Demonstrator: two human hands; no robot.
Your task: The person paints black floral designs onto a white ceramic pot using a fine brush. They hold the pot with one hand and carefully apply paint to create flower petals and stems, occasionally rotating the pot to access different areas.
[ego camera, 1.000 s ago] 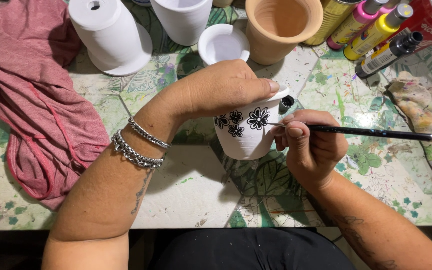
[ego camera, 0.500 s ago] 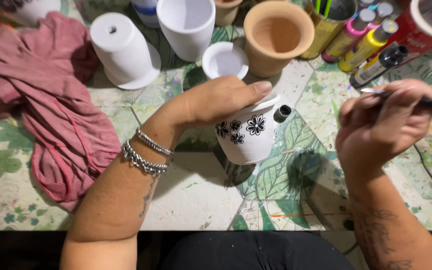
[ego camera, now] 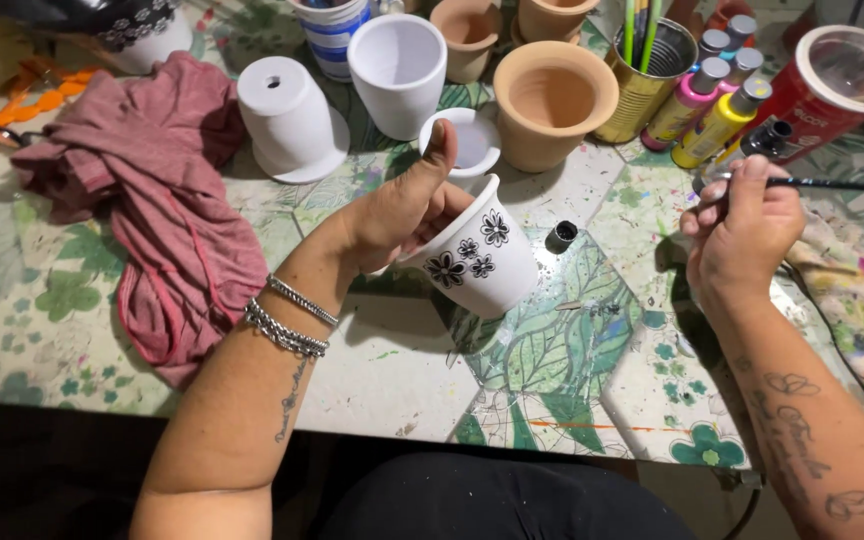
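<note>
**Head view: brush lifted away, pot tipped up for a look**

Near centre frame, the left hand (ego camera: pixel 402 210) grips the small white clay pot with black painted flowers (ego camera: pixel 477 258), fingers inside its rim, thumb raised. A second ago the pot sat lower under the brush; now it is tilted up. At right, the right hand (ego camera: pixel 742 235), pinching the thin black paintbrush (ego camera: pixel 832 184), has drawn away. Beyond stand a plain terracotta pot (ego camera: pixel 554 105) and paint bottles (ego camera: pixel 712 110).
</note>
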